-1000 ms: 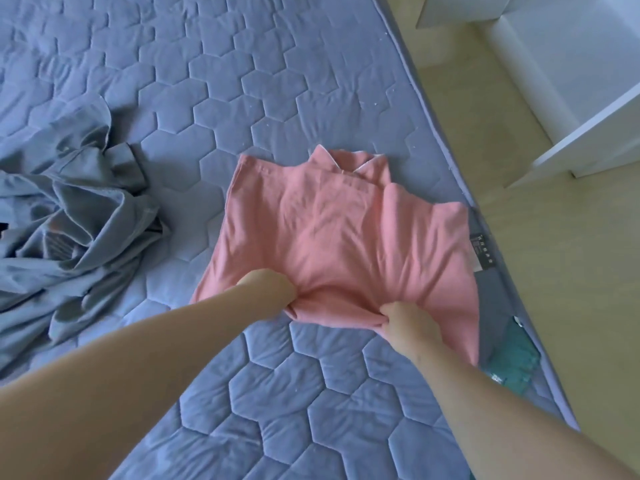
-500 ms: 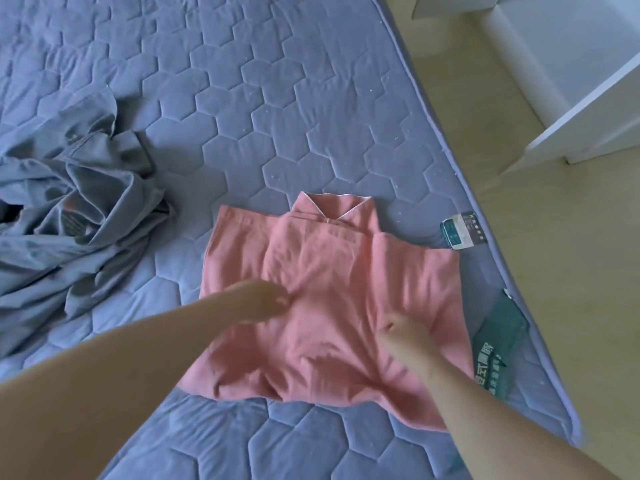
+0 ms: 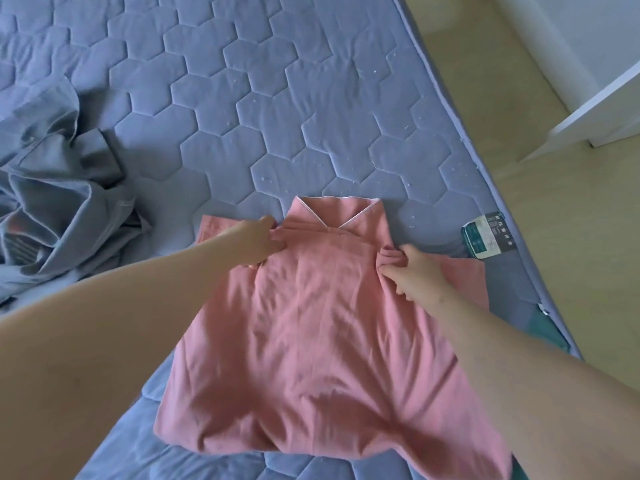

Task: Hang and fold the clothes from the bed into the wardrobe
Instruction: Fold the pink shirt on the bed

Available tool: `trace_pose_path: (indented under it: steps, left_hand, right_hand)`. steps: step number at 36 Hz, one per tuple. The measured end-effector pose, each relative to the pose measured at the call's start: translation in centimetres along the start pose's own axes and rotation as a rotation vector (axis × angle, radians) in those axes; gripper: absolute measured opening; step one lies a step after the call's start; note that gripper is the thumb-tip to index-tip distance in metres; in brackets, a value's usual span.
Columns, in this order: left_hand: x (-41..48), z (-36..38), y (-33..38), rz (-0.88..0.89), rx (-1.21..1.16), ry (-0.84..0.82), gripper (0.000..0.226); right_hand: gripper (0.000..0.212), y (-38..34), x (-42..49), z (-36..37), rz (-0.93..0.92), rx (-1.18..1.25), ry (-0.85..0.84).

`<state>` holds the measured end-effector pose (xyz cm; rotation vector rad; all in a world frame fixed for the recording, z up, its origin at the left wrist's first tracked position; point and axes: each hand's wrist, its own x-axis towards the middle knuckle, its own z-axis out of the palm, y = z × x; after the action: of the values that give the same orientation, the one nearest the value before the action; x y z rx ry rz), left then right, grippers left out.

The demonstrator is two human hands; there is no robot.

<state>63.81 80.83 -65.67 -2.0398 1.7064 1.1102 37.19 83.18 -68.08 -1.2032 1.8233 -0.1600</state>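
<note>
Grey garment lies crumpled at the bed's left side, well apart from both hands. Left hand pinches the pink shirt at its left shoulder, beside the collar. Right hand grips a bunched fold at the right shoulder; shirt lies flat toward the viewer.

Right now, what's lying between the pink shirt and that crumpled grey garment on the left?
Nothing: in the head view only bare quilted mattress separates the pink shirt from the grey garment.
</note>
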Motion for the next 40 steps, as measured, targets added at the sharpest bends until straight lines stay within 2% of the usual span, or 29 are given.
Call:
trace_pose_path:
  steps: [2,4,7,10,14,17,20,22,23,26,27,30,34,37,40]
  left_hand:
    - [0.3,-0.2,-0.3,0.013,0.076,0.069,0.025]
    - [0.2,-0.5,-0.6,0.016,0.170,0.154,0.020]
    - [-0.3,-1.0,-0.9,0.023,0.175,0.203,0.018]
    - [-0.7,-2.1,-1.0,0.036,0.087,0.284,0.014]
    - [-1.0,-4.2,-0.7,0.053,-0.038,0.507,0.015]
    - [-0.7,-4.9,-0.3,0.000,-0.146,0.571,0.013]
    - [-0.9,-3.9,0.2,-0.080,-0.041,0.386,0.037]
    - [-1.3,-2.6,0.6,-0.072,0.044,0.333,0.054]
    - [-1.7,-2.0,1.0,-0.043,0.067,0.340,0.057]
    - [-2.2,-0.5,1.9,0.118,0.135,0.338,0.058]
    - [-2.2,0.0,2.2,0.166,0.166,0.311,0.059]
    - [-2.0,0.7,3.4,0.273,0.228,0.245,0.063]
    - [-0.9,1.3,4.9,0.376,0.247,0.267,0.067]
    - [-0.4,2.1,5.5,0.403,0.284,0.257,0.072]
    - [0.1,2.6,5.3,0.412,0.353,0.277,0.080]
  right_hand:
    - [0.017,0.6,0.0,-0.2,-0.058,-0.081,0.158]
    - [0.011,1.0,-0.6,-0.6,-0.119,-0.143,0.270]
    - [0.012,1.0,-1.8,-1.3,-0.224,-0.198,0.334]
    - [0.013,0.3,-1.7,-2.5,-0.294,-0.242,0.525]
    - [0.016,-1.8,-0.7,-4.1,-0.288,-0.161,0.677]
    - [0.022,-3.0,0.1,-4.6,-0.311,-0.030,0.589]
    - [0.052,-3.3,-0.3,-4.2,-0.175,-0.045,0.406]
    - [0.059,-2.8,-2.0,-2.8,-0.131,-0.081,0.392]
    - [0.055,-2.4,-3.1,-1.9,-0.126,-0.057,0.383]
    - [0.019,-0.7,-6.5,1.0,-0.084,0.024,0.303]
    - [0.015,0.1,-7.5,1.8,-0.043,0.001,0.275]
    - [0.015,2.0,-9.3,3.5,0.089,-0.029,0.244]
    - [0.013,3.4,-10.6,4.5,0.225,0.018,0.261]
    - [0.019,4.2,-12.3,5.3,0.383,0.160,0.301]
    - [0.027,4.6,-14.2,6.3,0.556,0.280,0.249]
